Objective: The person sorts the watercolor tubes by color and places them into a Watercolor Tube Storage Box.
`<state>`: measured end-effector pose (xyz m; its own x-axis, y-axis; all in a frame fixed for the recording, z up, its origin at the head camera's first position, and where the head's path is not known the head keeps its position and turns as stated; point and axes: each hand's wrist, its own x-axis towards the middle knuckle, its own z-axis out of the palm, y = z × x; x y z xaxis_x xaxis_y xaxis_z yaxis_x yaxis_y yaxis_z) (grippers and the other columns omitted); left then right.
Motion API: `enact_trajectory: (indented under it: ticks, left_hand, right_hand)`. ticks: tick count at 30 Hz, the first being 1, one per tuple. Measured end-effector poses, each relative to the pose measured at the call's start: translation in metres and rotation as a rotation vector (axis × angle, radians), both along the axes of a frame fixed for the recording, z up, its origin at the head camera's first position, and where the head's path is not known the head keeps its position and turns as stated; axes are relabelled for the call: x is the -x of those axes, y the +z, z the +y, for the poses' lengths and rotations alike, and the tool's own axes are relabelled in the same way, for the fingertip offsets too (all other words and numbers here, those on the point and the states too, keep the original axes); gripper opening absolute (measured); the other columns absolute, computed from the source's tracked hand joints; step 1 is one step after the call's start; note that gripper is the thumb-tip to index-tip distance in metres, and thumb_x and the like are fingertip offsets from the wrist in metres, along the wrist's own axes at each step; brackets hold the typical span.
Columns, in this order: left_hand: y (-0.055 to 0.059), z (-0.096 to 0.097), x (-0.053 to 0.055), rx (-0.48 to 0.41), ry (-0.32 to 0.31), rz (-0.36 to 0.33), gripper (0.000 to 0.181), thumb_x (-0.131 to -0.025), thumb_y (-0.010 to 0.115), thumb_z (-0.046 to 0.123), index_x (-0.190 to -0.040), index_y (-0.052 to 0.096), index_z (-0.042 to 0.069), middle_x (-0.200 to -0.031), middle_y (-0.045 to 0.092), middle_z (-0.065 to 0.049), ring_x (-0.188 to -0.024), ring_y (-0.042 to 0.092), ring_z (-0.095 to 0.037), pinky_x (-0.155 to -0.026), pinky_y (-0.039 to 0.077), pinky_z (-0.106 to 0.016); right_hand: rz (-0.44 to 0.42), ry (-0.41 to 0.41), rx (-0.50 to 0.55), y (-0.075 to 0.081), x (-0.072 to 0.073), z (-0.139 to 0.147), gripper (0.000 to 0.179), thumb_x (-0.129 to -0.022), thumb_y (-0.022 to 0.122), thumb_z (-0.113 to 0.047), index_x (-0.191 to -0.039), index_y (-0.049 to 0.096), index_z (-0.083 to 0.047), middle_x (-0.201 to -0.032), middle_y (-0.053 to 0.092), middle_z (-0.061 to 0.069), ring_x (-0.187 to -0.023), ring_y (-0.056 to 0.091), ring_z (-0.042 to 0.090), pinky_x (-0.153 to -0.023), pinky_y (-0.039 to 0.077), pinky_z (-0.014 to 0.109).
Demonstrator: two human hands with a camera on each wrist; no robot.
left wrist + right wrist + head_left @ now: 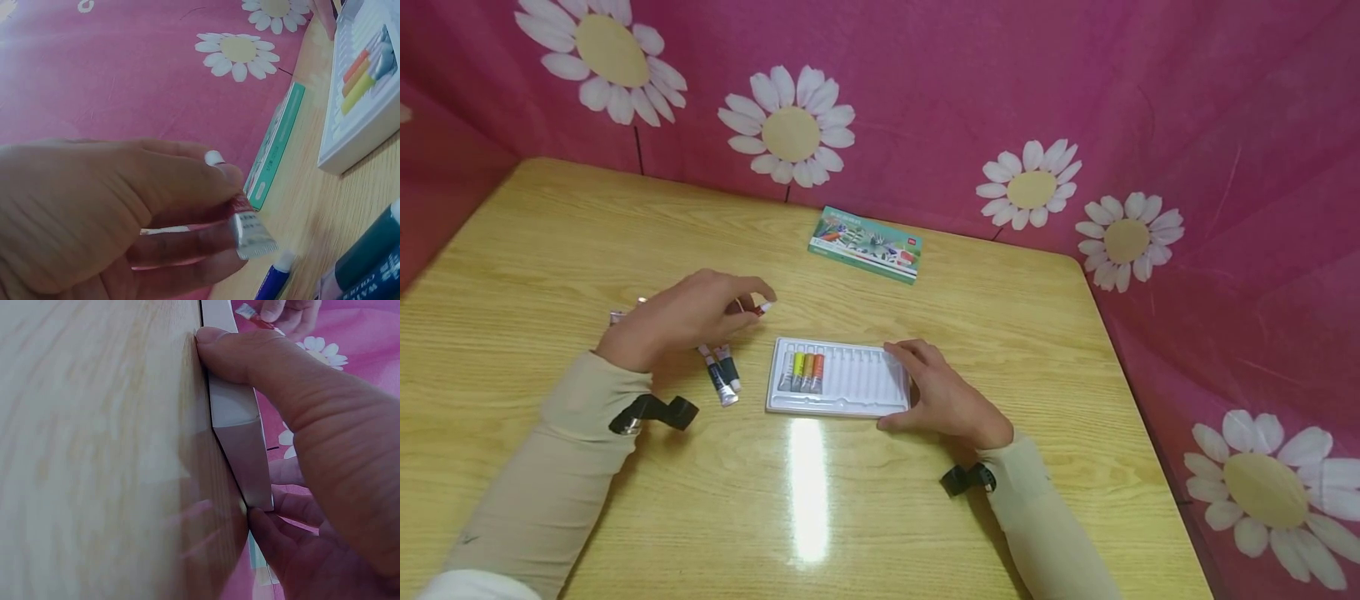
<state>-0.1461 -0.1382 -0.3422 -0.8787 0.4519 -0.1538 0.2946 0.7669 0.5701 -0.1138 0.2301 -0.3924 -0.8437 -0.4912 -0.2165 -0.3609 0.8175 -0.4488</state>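
Note:
My left hand (688,315) pinches a small red paint tube (245,219) between thumb and fingers, above the table and left of the tray. The tube has a white cap and a silver crimped end. My right hand (946,396) grips the right end of a white plastic tray (868,379), thumb on the near side and fingers on the far side. Several paint tubes (807,372), whitish, yellow, ochre and orange, lie side by side in the tray's left slots. Loose dark tubes (718,375) lie beneath and beside my left hand, which partly hides others.
A flat green paint box (867,243) with a printed picture lies at the back of the wooden table (1000,308). Behind it hangs a pink cloth (917,100) with white daisies. In the left wrist view, a blue tube (275,280) lies near the dark ones.

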Motion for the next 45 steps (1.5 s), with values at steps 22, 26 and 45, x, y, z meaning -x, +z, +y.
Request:
enact_trajectory:
  ticks: [22,26,45]
  left_hand:
    - [-0.005,0.044,-0.001,-0.063,-0.068,0.069,0.042,-0.099,0.07,0.018,-0.14,0.062,0.013,-0.116,0.075,-0.008,-0.102,0.067,-0.022,-0.093,0.059,-0.042]
    - [-0.005,0.057,0.0,-0.066,-0.078,0.098,0.042,-0.098,0.072,0.017,-0.139,0.064,0.009,-0.115,0.074,-0.009,-0.102,0.069,-0.023,-0.093,0.059,-0.041]
    - [-0.024,0.092,-0.007,-0.237,0.048,0.011,0.04,-0.095,0.076,0.021,-0.131,0.069,0.006,-0.108,0.078,-0.009,-0.095,0.072,-0.019,-0.085,0.059,-0.037]
  right_hand:
    - [-0.003,-0.008,0.005,0.001,0.002,-0.001,0.11,-0.072,0.091,-0.051,-0.162,0.034,-0.023,-0.16,0.037,0.002,-0.138,0.044,0.024,-0.118,0.045,0.045]
    - [-0.016,-0.007,-0.003,0.001,0.003,-0.001,0.11,-0.073,0.091,-0.053,-0.162,0.034,-0.023,-0.161,0.036,0.002,-0.137,0.044,0.024,-0.117,0.046,0.045]
    - [-0.003,-0.004,-0.004,0.0,0.001,0.001,0.11,-0.073,0.09,-0.056,-0.162,0.035,-0.023,-0.159,0.037,0.002,-0.138,0.045,0.023,-0.117,0.046,0.046]
